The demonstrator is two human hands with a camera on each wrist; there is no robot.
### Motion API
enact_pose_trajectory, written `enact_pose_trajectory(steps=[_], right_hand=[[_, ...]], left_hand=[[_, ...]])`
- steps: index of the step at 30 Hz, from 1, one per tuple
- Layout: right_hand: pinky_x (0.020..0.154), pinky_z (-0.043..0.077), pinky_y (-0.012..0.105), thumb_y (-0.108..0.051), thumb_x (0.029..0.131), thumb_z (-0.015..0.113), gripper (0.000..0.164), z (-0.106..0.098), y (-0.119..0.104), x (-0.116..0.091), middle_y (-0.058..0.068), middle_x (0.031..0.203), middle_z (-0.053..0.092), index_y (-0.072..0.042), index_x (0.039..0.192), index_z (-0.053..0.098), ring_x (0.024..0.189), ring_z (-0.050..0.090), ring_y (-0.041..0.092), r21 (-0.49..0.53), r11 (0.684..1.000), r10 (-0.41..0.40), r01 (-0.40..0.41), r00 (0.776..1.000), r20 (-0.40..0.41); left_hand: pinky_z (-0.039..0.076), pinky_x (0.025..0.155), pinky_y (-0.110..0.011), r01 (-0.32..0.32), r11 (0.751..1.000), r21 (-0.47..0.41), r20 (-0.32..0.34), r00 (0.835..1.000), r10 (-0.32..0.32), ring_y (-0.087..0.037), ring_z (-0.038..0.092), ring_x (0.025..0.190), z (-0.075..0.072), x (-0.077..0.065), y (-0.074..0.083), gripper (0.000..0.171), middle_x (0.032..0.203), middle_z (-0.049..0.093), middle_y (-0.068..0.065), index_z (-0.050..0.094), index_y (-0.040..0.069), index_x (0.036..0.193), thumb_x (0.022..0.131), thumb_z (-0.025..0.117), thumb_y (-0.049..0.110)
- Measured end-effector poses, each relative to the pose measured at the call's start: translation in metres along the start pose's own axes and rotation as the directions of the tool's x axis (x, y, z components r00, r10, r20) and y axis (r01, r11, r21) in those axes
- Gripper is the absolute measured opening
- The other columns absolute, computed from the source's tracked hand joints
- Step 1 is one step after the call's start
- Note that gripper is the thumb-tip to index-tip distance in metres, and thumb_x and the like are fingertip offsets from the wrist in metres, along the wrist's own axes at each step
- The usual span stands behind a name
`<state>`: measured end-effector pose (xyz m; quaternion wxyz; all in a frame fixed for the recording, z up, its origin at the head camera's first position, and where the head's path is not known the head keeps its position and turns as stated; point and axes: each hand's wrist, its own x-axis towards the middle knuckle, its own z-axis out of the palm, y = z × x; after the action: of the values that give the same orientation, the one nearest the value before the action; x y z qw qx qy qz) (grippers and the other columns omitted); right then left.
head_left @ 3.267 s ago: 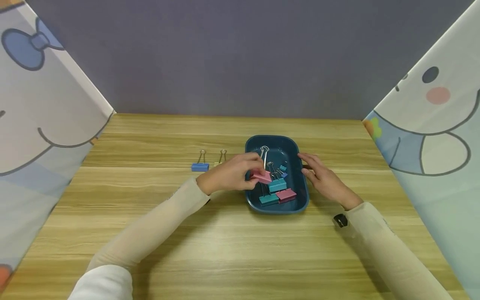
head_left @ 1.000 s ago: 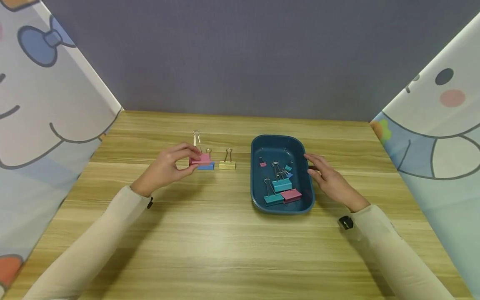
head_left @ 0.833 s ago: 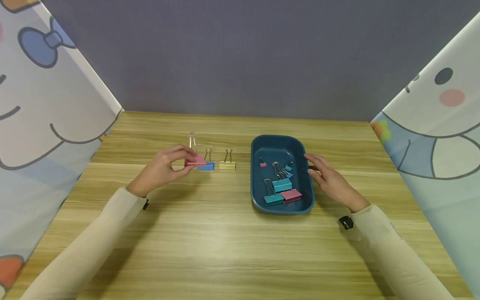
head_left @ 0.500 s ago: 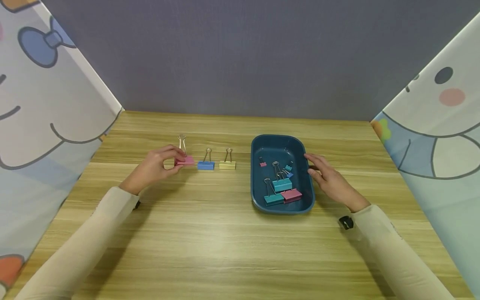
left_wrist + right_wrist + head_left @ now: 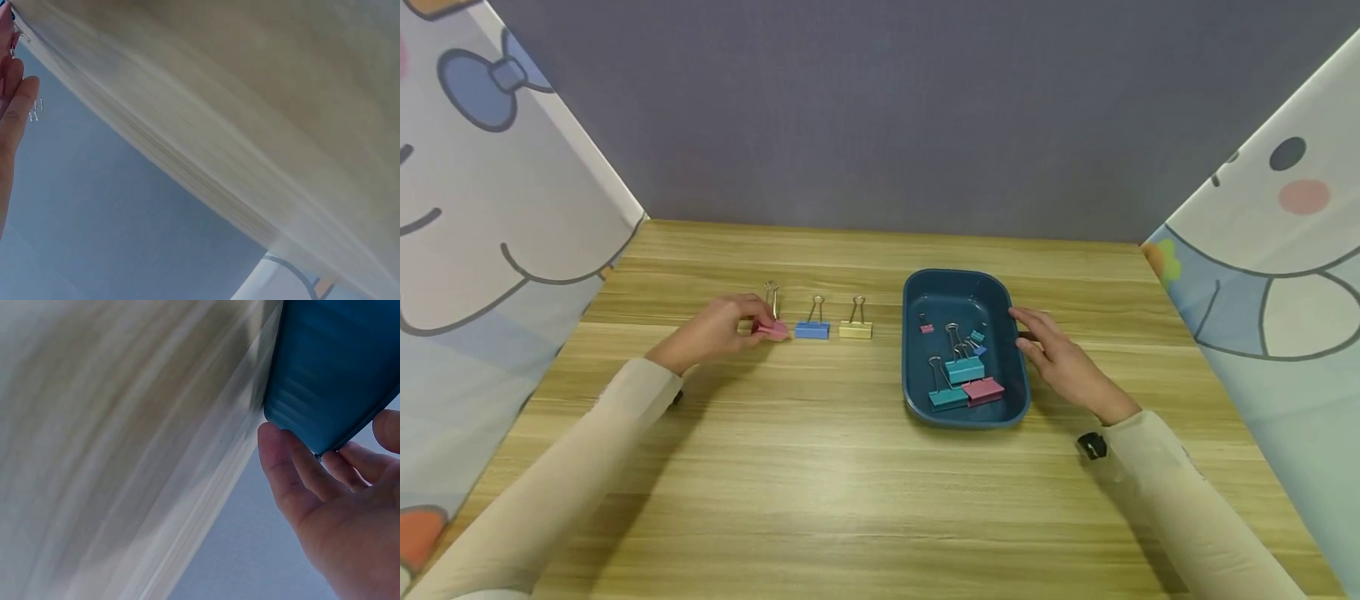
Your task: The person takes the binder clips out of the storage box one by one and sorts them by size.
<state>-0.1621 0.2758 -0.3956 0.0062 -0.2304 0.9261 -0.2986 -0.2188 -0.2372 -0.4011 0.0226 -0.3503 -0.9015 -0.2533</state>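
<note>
In the head view my left hand (image 5: 722,329) pinches a pink binder clip (image 5: 772,331) by its body, low at the tabletop with its wire handles pointing away. Just right of it stand a blue binder clip (image 5: 812,330) and a yellow binder clip (image 5: 855,330), forming a row. My right hand (image 5: 1060,358) rests its fingers against the right side of a dark blue tray (image 5: 914,283). The right wrist view shows these fingers (image 5: 284,465) relaxed along the tray's outer wall (image 5: 325,381). Only part of the left hand (image 5: 12,119) enters the left wrist view.
Inside the tray lie a teal binder clip (image 5: 964,369), another teal one (image 5: 947,399), a larger pink clip (image 5: 982,391) and several small clips, including a tiny pink one (image 5: 927,328). A grey panel (image 5: 880,117) rises behind the wooden table (image 5: 820,500).
The left hand has carried the pink binder clip out of the tray to the left, past the blue clip, and lowered it beside that clip. The right hand stays at the tray.
</note>
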Motion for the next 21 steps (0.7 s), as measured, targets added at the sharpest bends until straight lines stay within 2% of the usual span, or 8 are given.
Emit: enact_pose_trajectory(steps=[5, 11, 16, 21], right_hand=[[0.088, 0.043, 0.054, -0.018, 0.103, 0.038, 0.047, 0.0, -0.0006, 0.0001, 0.017, 0.144, 0.029, -0.006, 0.147, 0.028, 0.115, 0.051, 0.039, -0.001, 1.0, 0.001, -0.001, 1.0, -0.001], [0.088, 0.043, 0.055, -0.017, 0.103, 0.038, 0.047, -0.0006, -0.0007, -0.0007, 0.017, 0.145, 0.029, -0.006, 0.147, 0.028, 0.115, 0.051, 0.039, 0.002, 1.0, 0.009, -0.009, 1.0, -0.001], [0.087, 0.043, 0.054, -0.017, 0.103, 0.038, 0.047, -0.0007, -0.001, -0.0004, 0.017, 0.144, 0.03, -0.005, 0.147, 0.028, 0.115, 0.051, 0.038, 0.0, 1.0, 0.002, -0.002, 1.0, -0.005], [0.087, 0.044, 0.054, -0.018, 0.103, 0.038, 0.046, 0.0002, -0.0008, -0.0001, 0.017, 0.144, 0.03, -0.005, 0.147, 0.029, 0.115, 0.051, 0.038, -0.002, 1.0, 0.0, 0.0, 1.0, -0.005]], left_hand=[[0.047, 0.071, -0.037, 0.013, 1.0, 0.006, 0.014, 1.0, -0.013, -0.015, 0.059, 0.082, -0.0003, 0.0016, -0.0025, 0.017, 0.092, 0.065, 0.003, 0.068, 0.014, 0.085, 0.076, 0.078, 0.002], [0.049, 0.069, -0.036, 0.042, 0.999, 0.015, 0.048, 0.998, -0.043, -0.017, 0.06, 0.081, 0.001, 0.0047, -0.0067, 0.021, 0.093, 0.066, 0.0, 0.069, 0.011, 0.092, 0.076, 0.077, 0.0], [0.049, 0.074, -0.039, 0.029, 0.999, 0.03, 0.072, 0.997, -0.031, -0.02, 0.061, 0.087, 0.004, 0.0075, -0.0097, 0.02, 0.099, 0.066, -0.002, 0.07, 0.01, 0.094, 0.078, 0.074, -0.001], [0.049, 0.073, -0.038, 0.031, 0.999, 0.04, 0.085, 0.996, -0.035, -0.019, 0.06, 0.084, 0.0058, 0.0102, -0.0103, 0.019, 0.097, 0.065, -0.002, 0.07, 0.01, 0.094, 0.078, 0.074, -0.001]])
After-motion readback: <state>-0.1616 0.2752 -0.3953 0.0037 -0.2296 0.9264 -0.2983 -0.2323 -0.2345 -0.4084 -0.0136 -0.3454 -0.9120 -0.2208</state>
